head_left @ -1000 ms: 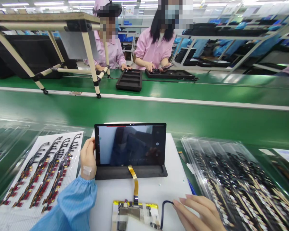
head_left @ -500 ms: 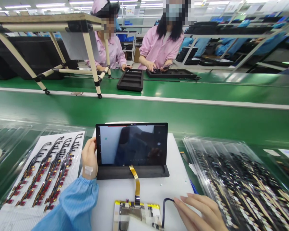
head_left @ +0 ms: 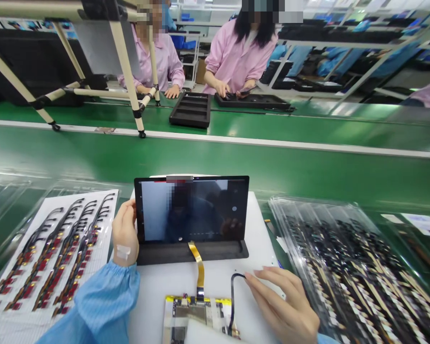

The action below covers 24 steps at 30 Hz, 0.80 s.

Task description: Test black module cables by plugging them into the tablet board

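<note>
My left hand [head_left: 124,234] is closed on the left edge of a tablet screen [head_left: 197,210], its fingers partly hidden behind it. The lit screen stands tilted up in a black slotted stand [head_left: 211,252]. A gold flex cable [head_left: 199,267] runs from the screen down to a circuit board [head_left: 193,310] with yellow tape along its top edge. With its fingertips together, my right hand [head_left: 283,301] pinches the upper end of a thin black cable [head_left: 232,298], whose lower end reaches the board's right side. The tip of that cable is hidden by my fingers.
Left, a white sheet [head_left: 103,210] bears rows of small cable parts [head_left: 50,258]. Clear plastic trays [head_left: 275,210] of dark flex parts stand right. Beyond the green bench [head_left: 218,160] are a pipe rack [head_left: 127,71], black trays [head_left: 189,110] and two people in pink.
The view has shifted, so most things sit slightly higher and further left. My right hand and the black cable's upper end have moved up and left. A co-worker's hand now lies flat beside a black tray.
</note>
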Each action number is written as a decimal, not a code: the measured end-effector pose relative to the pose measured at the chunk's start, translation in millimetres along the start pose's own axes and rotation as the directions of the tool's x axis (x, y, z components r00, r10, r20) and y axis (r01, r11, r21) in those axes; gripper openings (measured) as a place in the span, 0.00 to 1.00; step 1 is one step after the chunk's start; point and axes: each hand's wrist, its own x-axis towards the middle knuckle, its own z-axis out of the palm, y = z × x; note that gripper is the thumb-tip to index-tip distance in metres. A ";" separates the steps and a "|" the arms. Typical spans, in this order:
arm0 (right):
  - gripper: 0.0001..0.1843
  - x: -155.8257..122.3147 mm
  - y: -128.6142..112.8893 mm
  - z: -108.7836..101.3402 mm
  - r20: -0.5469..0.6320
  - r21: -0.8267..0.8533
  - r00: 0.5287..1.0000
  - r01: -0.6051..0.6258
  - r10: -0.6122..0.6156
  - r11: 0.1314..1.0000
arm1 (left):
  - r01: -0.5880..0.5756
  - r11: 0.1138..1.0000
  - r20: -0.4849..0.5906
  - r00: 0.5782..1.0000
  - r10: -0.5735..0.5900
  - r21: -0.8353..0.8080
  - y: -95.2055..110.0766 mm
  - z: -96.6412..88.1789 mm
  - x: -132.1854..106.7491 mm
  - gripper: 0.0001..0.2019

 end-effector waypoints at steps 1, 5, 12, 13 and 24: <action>0.08 0.2 0.3 0.0 0.002 0.002 1.000 -0.006 0.006 1.000 | -0.001 1.000 0.003 1.000 0.001 -0.001 -0.4 -0.3 -0.1 0.12; 0.08 -1.2 1.6 0.5 0.023 0.015 1.000 -0.016 0.016 1.000 | -0.005 1.000 0.023 1.000 0.005 0.005 -1.6 -2.3 -1.0 0.12; 0.09 -2.1 0.7 0.4 0.032 0.014 0.998 -0.061 0.061 0.998 | -0.038 0.996 0.011 0.999 0.037 0.076 1.7 -2.2 -2.7 0.11; 0.09 -1.1 0.1 -0.2 0.037 0.010 0.997 -0.066 0.065 0.998 | -0.040 0.996 0.011 0.999 0.039 0.074 2.3 -1.3 -2.7 0.11; 0.10 0.7 0.4 -3.6 0.085 -0.016 0.995 -0.054 0.055 0.998 | -0.084 0.995 0.004 0.996 0.084 0.052 6.9 4.4 -3.5 0.10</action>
